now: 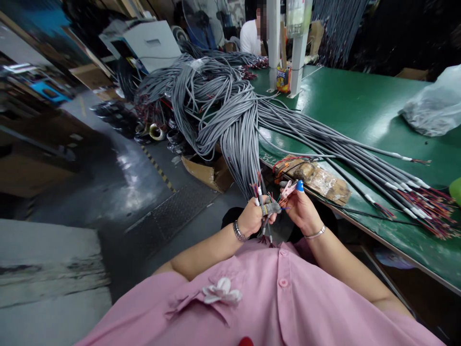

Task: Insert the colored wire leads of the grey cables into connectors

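Observation:
My left hand is closed around the ends of several grey cables just in front of my body. A grey knit cover sits on its thumb. Thin coloured wires fan out from the white-banded cable ends at this hand. Close on its right, my right hand is closed on a small pale pink clip-like tool, whose exact kind I cannot make out. One of its digits wears a blue cover. The tool is beside the wires at my left thumb; whether it grips one is too small to tell.
A large heap of grey cables drapes over the green table. More cables with stripped ends lie to the right. A taped wooden block sits at the table edge. A plastic bag and a person are farther off.

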The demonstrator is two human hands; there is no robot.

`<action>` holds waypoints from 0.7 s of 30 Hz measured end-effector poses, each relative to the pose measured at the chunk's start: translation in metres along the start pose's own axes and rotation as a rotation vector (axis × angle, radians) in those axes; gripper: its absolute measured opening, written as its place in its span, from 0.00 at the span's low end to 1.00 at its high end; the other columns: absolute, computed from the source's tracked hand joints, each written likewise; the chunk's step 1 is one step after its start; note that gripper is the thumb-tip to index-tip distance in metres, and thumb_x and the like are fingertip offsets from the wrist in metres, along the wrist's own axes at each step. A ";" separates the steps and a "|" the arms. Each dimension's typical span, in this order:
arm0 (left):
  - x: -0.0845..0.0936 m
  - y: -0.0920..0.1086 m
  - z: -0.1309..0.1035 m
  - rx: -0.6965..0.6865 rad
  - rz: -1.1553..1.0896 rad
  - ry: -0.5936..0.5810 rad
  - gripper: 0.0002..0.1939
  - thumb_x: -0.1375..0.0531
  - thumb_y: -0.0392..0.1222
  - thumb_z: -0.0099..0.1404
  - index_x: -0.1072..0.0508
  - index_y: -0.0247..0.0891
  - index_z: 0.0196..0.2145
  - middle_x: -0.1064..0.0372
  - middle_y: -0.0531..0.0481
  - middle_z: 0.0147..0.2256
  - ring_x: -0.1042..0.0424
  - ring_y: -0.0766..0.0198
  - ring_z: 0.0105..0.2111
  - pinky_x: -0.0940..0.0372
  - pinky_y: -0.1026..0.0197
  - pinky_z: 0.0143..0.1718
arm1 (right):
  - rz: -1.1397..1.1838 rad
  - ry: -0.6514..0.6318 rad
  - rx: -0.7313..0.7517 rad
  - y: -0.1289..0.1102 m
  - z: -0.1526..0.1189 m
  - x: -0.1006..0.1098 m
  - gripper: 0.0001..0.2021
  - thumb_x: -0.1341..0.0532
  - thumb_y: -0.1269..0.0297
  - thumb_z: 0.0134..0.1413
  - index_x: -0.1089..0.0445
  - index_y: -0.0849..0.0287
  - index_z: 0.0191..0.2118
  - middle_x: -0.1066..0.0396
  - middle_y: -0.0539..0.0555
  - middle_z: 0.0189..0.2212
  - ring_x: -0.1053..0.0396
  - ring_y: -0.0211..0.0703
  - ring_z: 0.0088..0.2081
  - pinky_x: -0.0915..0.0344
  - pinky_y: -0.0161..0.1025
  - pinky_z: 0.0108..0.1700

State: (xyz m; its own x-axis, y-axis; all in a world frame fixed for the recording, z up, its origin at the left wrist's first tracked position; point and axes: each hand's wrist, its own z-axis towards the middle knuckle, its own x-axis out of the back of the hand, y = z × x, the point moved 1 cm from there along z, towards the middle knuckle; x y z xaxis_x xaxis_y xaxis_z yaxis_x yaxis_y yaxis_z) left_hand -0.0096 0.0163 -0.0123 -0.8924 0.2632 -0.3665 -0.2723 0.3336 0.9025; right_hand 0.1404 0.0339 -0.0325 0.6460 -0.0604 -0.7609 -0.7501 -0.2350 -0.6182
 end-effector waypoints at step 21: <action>0.001 -0.002 0.000 -0.013 -0.007 -0.017 0.16 0.32 0.49 0.51 0.29 0.32 0.23 0.33 0.51 0.15 0.38 0.70 0.14 0.45 0.67 0.16 | 0.035 -0.029 -0.018 0.004 0.000 -0.001 0.23 0.35 0.39 0.46 0.26 0.57 0.31 0.26 0.51 0.28 0.33 0.37 0.26 0.34 0.35 0.30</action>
State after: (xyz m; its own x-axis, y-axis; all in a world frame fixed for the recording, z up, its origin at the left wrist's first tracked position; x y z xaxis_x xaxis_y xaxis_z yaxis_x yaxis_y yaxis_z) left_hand -0.0101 0.0164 -0.0148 -0.8840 0.2766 -0.3769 -0.2834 0.3239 0.9026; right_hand 0.1368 0.0327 -0.0344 0.6147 -0.0403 -0.7877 -0.7694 -0.2503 -0.5877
